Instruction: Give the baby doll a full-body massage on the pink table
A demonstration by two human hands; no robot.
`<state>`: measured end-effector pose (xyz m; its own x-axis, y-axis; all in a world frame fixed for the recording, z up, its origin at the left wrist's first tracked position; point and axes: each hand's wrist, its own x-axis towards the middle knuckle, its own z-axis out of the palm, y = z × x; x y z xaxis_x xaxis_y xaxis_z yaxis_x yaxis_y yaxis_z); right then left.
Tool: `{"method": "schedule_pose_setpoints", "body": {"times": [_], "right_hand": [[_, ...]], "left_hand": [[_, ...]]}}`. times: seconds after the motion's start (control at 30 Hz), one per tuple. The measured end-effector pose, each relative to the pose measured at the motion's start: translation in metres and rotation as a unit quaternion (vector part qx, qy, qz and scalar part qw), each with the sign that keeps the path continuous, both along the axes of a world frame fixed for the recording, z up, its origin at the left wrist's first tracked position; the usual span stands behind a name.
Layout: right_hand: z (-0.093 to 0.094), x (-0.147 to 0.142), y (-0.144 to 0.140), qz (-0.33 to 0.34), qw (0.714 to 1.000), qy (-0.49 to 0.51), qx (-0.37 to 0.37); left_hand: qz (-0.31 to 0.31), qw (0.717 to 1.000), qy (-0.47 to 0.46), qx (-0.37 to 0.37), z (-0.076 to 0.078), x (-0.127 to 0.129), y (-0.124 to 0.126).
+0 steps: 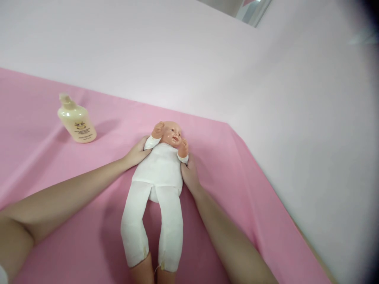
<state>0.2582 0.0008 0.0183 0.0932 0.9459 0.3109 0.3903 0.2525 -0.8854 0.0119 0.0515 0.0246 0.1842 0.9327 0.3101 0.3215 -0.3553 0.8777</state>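
Observation:
A baby doll (pixel 160 165) with a white cloth body and bare plastic head, hands and lower legs lies face up on the pink cloth, its head away from me. Its lower legs run out of the bottom of the view. My left hand (pixel 139 153) holds the doll's side by the upper arm, the thumb in front and the other fingers mostly hidden behind it. On the opposite side my right hand (pixel 190 173) grips the doll below its other arm. Most of that hand's fingers are out of sight behind the doll.
A pale yellow pump bottle (pixel 78 122) with a printed label stands on the pink cloth (pixel 225 165) to the left of the doll. The table's far and right edges border a whitish wall (pixel 124 47). A framed opening or picture (pixel 237 10) shows at the top.

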Motion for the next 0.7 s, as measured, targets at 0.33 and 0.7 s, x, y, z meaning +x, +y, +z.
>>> {"method": "schedule_pose_setpoints", "body": {"times": [0.33,0.7], "right_hand": [[0.0018,-0.0005,-0.0004,-0.005,1.0,0.002,-0.008],[0.0026,-0.0012,-0.0005,-0.004,1.0,0.003,-0.014]], "left_hand": [[-0.007,1.0,-0.005,0.011,-0.0012,-0.0012,0.0011],[0.0,1.0,0.003,0.004,0.0018,-0.0004,-0.0009]]}}
